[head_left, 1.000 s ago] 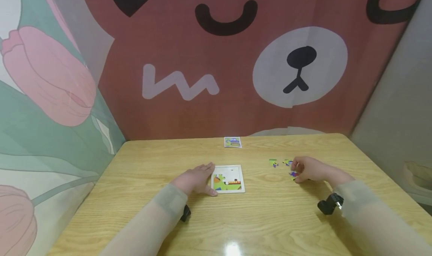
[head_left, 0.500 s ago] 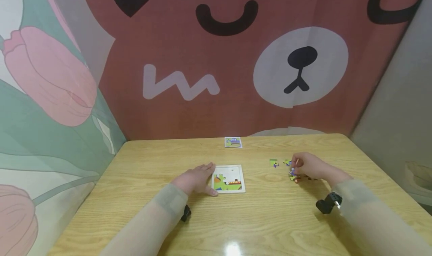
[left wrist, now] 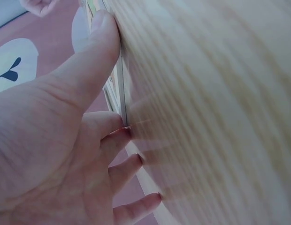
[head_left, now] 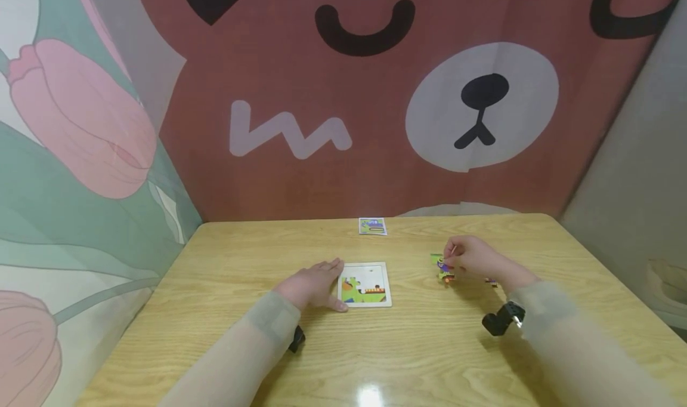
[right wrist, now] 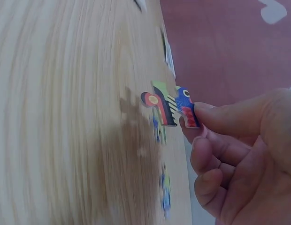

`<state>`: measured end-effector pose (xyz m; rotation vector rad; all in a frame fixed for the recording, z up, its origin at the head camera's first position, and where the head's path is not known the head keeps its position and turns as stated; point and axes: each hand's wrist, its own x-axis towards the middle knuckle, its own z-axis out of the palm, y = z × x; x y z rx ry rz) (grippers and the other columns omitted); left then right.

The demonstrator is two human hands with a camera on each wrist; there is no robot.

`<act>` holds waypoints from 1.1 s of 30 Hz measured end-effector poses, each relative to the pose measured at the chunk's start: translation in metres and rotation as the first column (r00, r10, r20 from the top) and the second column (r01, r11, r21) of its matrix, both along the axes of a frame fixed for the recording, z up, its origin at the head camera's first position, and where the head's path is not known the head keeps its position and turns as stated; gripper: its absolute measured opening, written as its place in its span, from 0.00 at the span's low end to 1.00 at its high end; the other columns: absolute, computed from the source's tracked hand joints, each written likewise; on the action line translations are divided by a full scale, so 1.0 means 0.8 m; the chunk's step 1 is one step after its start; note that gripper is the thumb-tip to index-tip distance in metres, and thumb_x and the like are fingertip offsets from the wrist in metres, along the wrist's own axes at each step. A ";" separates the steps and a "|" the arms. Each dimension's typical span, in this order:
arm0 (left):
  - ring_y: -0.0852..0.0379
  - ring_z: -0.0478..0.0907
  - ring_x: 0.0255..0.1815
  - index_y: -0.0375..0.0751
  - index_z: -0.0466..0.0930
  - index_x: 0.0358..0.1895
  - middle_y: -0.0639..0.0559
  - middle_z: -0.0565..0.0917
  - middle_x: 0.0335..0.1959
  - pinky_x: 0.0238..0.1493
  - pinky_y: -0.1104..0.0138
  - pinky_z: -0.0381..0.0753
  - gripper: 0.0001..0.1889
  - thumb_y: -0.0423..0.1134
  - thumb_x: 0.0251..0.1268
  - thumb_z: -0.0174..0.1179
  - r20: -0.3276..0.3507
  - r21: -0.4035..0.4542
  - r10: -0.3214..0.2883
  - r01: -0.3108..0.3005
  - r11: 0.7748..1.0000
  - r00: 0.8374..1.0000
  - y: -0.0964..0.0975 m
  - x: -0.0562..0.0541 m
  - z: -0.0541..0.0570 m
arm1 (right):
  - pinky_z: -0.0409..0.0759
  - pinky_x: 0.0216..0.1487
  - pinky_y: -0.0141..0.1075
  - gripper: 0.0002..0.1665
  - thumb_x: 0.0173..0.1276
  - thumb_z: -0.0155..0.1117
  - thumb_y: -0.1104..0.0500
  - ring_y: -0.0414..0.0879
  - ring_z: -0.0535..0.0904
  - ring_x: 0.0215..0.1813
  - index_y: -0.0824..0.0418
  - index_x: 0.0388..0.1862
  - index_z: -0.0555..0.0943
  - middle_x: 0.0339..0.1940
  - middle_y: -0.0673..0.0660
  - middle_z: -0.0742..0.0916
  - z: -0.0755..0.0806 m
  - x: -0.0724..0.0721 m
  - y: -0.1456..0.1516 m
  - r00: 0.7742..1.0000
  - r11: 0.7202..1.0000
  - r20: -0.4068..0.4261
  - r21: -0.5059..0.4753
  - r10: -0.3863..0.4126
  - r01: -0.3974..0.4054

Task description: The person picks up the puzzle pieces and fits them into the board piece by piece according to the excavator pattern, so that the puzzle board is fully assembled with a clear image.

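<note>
My right hand (head_left: 477, 261) pinches a jigsaw piece (right wrist: 170, 107) between thumb and fingers, raised above the table. Blue, red, black and green print covers the piece, which has a rounded red tab. To the left lies a white-rimmed puzzle tray (head_left: 389, 293) with green and orange pieces along its lower part; its upper part shows pale backing. At its left edge rests my left hand (head_left: 311, 286), fingers spread and thumb by the near corner. In the left wrist view the thumb (left wrist: 104, 40) lies along the tray's side and the fingertips touch the tabletop.
Loose jigsaw pieces lie beneath and beside the right hand, among them a green one (head_left: 434, 258) and a small dark one (head_left: 491, 283). A picture card (head_left: 373, 226) is at the table's far edge. A curtain with a bear print (head_left: 279, 186) hangs behind.
My right hand has lifted the jigsaw piece and moved left with it, uncovering a dark piece on its right. The left hand stays at the tray.
</note>
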<state>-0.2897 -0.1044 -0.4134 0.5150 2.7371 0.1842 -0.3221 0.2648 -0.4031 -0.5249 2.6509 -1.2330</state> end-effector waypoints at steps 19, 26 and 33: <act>0.49 0.46 0.79 0.47 0.47 0.80 0.55 0.47 0.80 0.73 0.45 0.51 0.57 0.66 0.51 0.67 0.007 -0.001 0.000 0.000 1.000 1.000 0.000 -0.003 0.000 | 0.72 0.23 0.32 0.05 0.69 0.61 0.71 0.48 0.73 0.24 0.66 0.33 0.76 0.26 0.56 0.81 -0.001 -0.013 -0.147 1.000 0.998 0.020 -0.067 0.022 -0.021; 0.47 0.48 0.78 0.45 0.49 0.80 0.53 0.49 0.80 0.72 0.44 0.53 0.57 0.65 0.51 0.67 0.007 0.015 -0.003 0.003 1.000 1.000 0.000 -0.002 0.005 | 0.73 0.24 0.32 0.06 0.67 0.63 0.71 0.47 0.74 0.24 0.64 0.32 0.77 0.27 0.56 0.82 -0.010 -0.012 -0.181 0.997 0.991 0.037 -0.115 0.068 -0.064; 0.46 0.48 0.78 0.43 0.49 0.80 0.51 0.50 0.80 0.71 0.42 0.53 0.57 0.66 0.51 0.68 0.006 0.010 -0.014 0.014 1.000 1.000 0.000 -0.001 0.007 | 0.76 0.27 0.33 0.06 0.69 0.64 0.68 0.47 0.76 0.28 0.61 0.32 0.77 0.29 0.56 0.83 -0.019 -0.011 -0.199 0.995 0.995 0.086 -0.094 0.048 -0.040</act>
